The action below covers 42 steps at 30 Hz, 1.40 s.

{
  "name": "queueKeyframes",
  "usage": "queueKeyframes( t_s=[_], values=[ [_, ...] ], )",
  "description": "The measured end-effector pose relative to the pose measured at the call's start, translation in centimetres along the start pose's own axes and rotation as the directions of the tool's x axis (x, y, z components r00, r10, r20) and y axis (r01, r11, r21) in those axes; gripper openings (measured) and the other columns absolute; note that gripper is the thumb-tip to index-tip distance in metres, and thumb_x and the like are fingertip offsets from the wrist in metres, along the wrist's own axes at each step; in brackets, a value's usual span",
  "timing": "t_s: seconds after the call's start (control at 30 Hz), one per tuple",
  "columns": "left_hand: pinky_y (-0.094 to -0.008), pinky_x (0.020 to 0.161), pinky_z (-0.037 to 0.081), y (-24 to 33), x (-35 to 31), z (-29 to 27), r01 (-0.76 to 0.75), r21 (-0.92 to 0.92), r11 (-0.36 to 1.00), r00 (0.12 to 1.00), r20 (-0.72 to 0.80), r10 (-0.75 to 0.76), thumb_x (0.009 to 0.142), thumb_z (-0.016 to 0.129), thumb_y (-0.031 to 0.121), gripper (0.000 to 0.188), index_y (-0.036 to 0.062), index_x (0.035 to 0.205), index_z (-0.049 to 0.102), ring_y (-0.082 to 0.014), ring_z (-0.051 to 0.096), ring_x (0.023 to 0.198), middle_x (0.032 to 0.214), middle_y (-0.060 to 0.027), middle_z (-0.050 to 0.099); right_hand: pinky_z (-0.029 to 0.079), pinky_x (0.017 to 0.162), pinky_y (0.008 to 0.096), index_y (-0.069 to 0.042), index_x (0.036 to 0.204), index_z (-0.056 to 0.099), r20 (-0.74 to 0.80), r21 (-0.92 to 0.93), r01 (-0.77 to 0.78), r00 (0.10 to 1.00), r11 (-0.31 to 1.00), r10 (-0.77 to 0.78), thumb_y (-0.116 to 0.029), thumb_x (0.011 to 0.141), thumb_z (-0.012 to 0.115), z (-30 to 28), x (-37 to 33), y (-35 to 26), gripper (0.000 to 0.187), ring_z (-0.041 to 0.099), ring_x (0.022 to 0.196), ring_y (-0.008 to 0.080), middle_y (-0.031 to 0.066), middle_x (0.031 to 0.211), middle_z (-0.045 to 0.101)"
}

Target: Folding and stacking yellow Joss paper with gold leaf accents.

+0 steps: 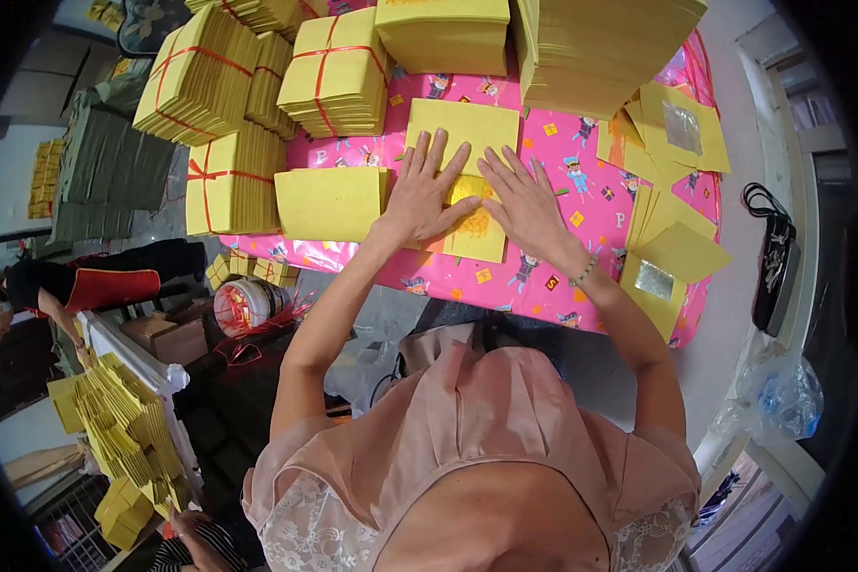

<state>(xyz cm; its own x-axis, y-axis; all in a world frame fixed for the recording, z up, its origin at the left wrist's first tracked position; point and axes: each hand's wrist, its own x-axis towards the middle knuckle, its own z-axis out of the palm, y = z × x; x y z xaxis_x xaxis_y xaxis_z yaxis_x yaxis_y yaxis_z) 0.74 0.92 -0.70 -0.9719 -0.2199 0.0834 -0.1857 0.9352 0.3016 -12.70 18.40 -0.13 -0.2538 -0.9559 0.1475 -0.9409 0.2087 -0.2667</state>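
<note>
I find the left hand [427, 195] at the frame's upper centre, fingers extended and lightly spread, grasping nothing. The right hand [529, 205] lies just beside it, likewise unclenched, partly over the same yellow paper [462, 116]. That paper rests on the pink printed tablecloth [543, 278], its orange patch [475, 227] showing near the thumbs; whether it is one sheet or several, I cannot tell. The step appears to be flattening; I recommend even pressure from the middle outward, edges kept square, and no rubbing across the patch.

Surroundings, left to right: red-tied paper bundles [200, 71] fill the upper left. A low paper stack [329, 205] sits just beside the left wrist and could be knocked. A tall paper stack [596, 57] limits reach at upper right. Loose foil-patched sheets [707, 138] lie at the right, restricting sideways sweeps.
</note>
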Motion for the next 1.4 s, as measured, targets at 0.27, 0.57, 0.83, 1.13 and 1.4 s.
queueKeyframes(
  t_s=[0.27,0.57,0.83,1.13,1.4],
  values=[
    [-0.0445,0.095,0.045,3.6,-0.7,-1.3,0.047,-0.266,0.963,0.885,-0.436,-0.164,0.088,0.069,0.021,0.043,-0.0031,0.119,0.052,-0.0369,0.054,0.109,0.118,-0.0239,0.054,0.046,0.091,0.0383,-0.005,0.114,0.063,-0.269,-0.084,0.121,0.953,0.989,-0.14,-0.02,0.087,0.068,0.4,2.5,2.4,0.032,0.062,0.109,0.0223,0.0103,0.117,0.065],
    [-0.0258,0.067,0.053,3.9,1.3,-0.6,0.008,-0.997,-0.071,0.76,0.052,-0.648,0.093,0.066,0.016,0.026,-0.0022,0.107,0.052,-0.0106,0.062,0.076,0.091,-0.0092,0.064,0.048,0.092,0.0396,-0.005,0.106,0.069,-0.404,-0.154,0.254,0.866,0.955,-0.295,-0.026,0.089,0.068,-1.2,2.2,0.7,0.027,0.065,0.105,0.0224,0.0086,0.109,0.07],
    [-0.0253,0.069,0.053,2.2,-6.4,-4.0,-0.054,-0.998,0.027,0.683,-0.056,-0.728,0.091,0.068,0.011,0.032,-0.0018,0.117,0.054,-0.013,0.067,0.087,0.107,-0.0097,0.068,0.045,0.099,0.0449,-0.007,0.129,0.057,-0.394,0.306,0.081,0.918,0.949,0.049,-0.034,0.092,0.065,-4.2,4.8,-3.8,0.047,0.057,0.119,0.033,0.017,0.12,0.064],
    [-0.0219,0.059,0.048,-3.2,-14.0,-3.9,0.025,-0.998,0.061,0.477,-0.042,-0.878,0.088,0.074,0.012,0.041,0.0009,0.119,0.051,-0.0101,0.062,0.075,0.104,-0.0072,0.066,0.051,0.088,0.0356,0.001,0.13,0.052,0.141,0.758,-0.117,0.99,0.641,0.014,-0.028,0.091,0.068,1.9,11.7,-9.6,0.052,0.064,0.104,0.0235,0.0184,0.112,0.066],
    [-0.025,0.064,0.052,-5.5,-14.0,-1.4,0.075,-0.961,0.265,0.369,-0.22,-0.903,0.08,0.08,0.007,0.075,-0.0036,0.134,0.028,-0.0148,0.065,0.081,0.105,-0.0168,0.059,0.048,0.09,0.0483,0.005,0.116,0.054,0.119,0.568,-0.031,0.992,0.823,-0.045,-0.024,0.087,0.068,5.2,13.4,-10.5,0.043,0.06,0.106,0.0434,0.0266,0.112,0.063]
  ],
)
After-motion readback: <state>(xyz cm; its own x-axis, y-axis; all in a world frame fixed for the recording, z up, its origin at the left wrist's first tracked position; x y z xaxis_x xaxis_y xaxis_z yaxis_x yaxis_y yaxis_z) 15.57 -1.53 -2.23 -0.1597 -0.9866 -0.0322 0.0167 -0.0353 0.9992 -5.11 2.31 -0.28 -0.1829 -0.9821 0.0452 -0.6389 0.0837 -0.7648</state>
